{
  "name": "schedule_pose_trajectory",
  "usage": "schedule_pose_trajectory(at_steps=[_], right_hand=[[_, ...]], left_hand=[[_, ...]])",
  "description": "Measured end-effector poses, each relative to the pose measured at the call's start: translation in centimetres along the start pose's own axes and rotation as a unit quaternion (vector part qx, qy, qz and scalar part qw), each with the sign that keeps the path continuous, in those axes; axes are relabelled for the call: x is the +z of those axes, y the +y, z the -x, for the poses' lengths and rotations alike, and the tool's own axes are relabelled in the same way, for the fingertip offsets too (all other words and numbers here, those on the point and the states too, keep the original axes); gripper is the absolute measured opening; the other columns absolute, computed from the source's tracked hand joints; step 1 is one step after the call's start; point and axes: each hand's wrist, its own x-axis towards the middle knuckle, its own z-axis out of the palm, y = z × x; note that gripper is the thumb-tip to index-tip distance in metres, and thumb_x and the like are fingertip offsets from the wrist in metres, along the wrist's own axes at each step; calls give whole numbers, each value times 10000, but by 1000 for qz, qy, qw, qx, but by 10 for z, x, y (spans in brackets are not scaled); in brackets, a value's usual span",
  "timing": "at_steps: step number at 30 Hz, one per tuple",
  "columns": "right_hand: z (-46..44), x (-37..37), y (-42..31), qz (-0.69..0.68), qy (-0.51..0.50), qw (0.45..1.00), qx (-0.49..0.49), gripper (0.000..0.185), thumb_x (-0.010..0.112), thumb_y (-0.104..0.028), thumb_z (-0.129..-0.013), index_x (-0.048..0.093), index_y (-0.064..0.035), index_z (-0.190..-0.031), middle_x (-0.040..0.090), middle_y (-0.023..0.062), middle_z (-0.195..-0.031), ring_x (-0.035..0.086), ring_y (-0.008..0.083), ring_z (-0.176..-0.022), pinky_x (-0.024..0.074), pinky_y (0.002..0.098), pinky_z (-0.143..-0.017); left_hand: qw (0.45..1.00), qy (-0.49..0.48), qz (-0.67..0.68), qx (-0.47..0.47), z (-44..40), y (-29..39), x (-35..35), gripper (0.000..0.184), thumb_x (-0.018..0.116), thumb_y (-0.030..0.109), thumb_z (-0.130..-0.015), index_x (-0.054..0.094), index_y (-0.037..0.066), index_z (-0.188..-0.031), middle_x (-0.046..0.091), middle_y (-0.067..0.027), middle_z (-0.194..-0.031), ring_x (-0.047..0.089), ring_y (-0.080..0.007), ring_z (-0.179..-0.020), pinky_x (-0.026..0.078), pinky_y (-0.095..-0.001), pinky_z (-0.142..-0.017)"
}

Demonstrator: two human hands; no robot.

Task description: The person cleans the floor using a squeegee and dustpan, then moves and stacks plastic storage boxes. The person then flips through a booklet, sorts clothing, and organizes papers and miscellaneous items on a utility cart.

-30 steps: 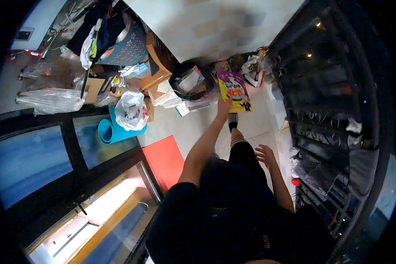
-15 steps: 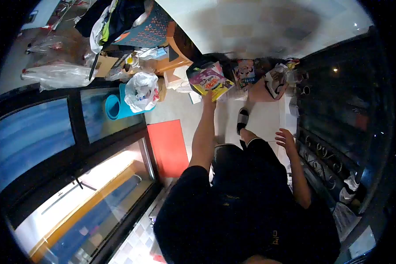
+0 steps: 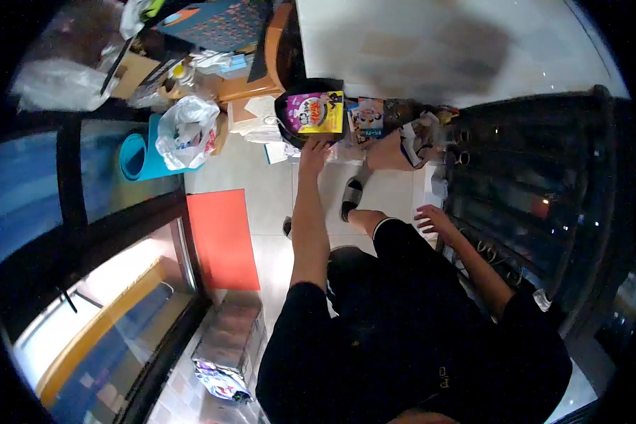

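Note:
A purple and yellow package lies in the round black bin. My left hand is just below the package at the bin's near edge, its fingers spread, and it does not grip the package. My right hand hangs over the floor at the right with its fingers apart and nothing in it. Right of the bin stand a picture-covered package and a pinkish paper bag.
A white plastic bag and a rolled teal mat are at the left. A red mat lies on the floor, with a clear-sided box below it. A dark metal railing runs along the right.
The purple and yellow package has moved left into the black bin, and my left hand has let go of it. The view has shifted, showing the clear-sided box.

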Motion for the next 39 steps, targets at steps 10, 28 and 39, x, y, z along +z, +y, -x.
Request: schedule_pose_trajectory(at_steps=[10, 28, 39], right_hand=[[-65, 168, -65, 297, -352, 840, -286, 488, 425, -372, -933, 407, -92, -1332, 528, 114, -1250, 576, 201, -973, 485, 328, -791], [147, 676, 167, 584, -482, 653, -29, 480, 433, -390, -931, 451, -80, -1297, 585, 126, -1182, 617, 206, -916, 498, 340, -775], [226, 880, 383, 626, -544, 559, -17, 372, 457, -331, -935, 524, -79, -1201, 640, 92, -1042, 620, 160, -817, 509, 289, -674]], left_hand=[[916, 396, 16, 59, 443, -54, -83, 486, 499, 455, -869, 427, 164, -1252, 555, -119, -1222, 571, -266, -1015, 471, -430, -801], [631, 689, 334, 128, 738, -373, -148, 343, 485, 303, -834, 596, 46, -1033, 665, -109, -862, 611, -197, -591, 485, -372, -486], [715, 695, -75, 23, 901, -239, -256, 382, 503, 310, -817, 613, 42, -1066, 638, -186, -1033, 596, -349, -998, 470, -425, -866]])
